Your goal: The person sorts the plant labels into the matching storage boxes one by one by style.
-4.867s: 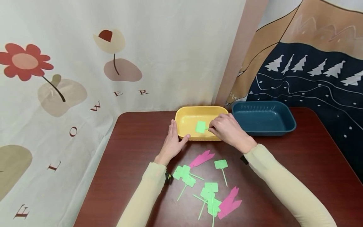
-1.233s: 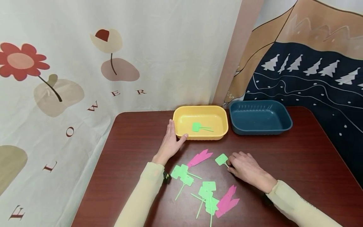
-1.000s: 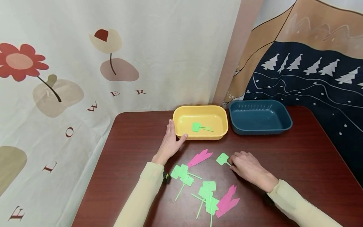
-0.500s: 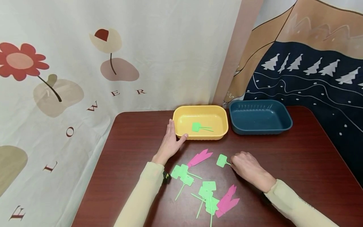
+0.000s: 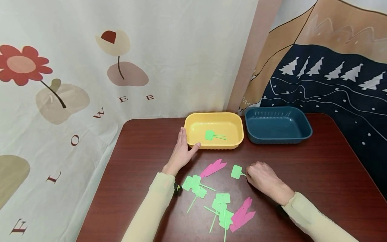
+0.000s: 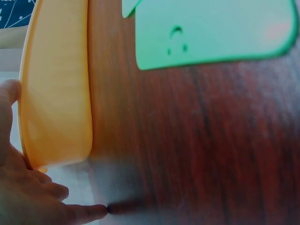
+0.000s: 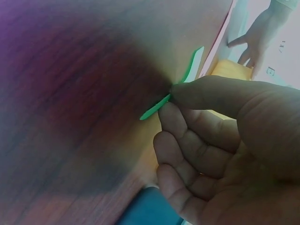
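Now | right hand [image 5: 264,178] pinches green tag [image 5: 236,171] | left hand [image 5: 180,153] touches yellow tray [image 5: 217,147]

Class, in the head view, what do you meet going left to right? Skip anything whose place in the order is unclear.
Red printed flower, cream printed flower, left hand, farther pink cutout, held green tag, right hand.

Printed fabric [image 5: 181,50] hangs behind a reddish-brown table [image 5: 136,154].
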`<state>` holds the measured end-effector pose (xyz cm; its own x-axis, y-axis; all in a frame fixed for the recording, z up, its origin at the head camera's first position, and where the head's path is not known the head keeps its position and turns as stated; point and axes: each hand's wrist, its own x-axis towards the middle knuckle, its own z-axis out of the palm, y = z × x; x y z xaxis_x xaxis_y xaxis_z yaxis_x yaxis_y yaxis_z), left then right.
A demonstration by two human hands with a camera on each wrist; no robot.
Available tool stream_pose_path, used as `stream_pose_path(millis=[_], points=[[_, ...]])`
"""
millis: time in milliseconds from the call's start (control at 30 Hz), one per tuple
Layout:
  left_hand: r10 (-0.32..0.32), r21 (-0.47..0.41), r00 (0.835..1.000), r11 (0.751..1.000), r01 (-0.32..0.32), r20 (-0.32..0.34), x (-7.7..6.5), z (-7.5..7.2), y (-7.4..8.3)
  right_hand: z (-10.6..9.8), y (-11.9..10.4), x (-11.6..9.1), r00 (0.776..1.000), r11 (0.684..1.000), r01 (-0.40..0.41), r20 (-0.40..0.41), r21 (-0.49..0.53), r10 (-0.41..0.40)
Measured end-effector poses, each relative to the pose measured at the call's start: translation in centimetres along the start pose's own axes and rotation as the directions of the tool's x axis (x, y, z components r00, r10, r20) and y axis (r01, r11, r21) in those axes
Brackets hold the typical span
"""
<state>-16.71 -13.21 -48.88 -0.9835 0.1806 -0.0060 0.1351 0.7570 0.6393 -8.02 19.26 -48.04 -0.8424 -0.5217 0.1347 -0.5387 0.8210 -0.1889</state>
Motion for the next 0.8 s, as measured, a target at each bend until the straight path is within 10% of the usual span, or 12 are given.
stream_pose_path(millis=[267, 800], points=[[0.009, 0.017, 1.000, 1.000, -0.009, -0.004, 0.1, 0.1, 0.0, 0.5, 0.1, -0.3, 0.994, 0.999, 0.048, -0.099, -0.022, -0.049], [-0.003, 0.008, 1.000, 1.000, 0.003, 0.000, 0.0, 0.1, 0.0, 0.6, 1.0, -0.6, 0.995, 0.996, 0.093, -0.036, -0.015, -0.093]])
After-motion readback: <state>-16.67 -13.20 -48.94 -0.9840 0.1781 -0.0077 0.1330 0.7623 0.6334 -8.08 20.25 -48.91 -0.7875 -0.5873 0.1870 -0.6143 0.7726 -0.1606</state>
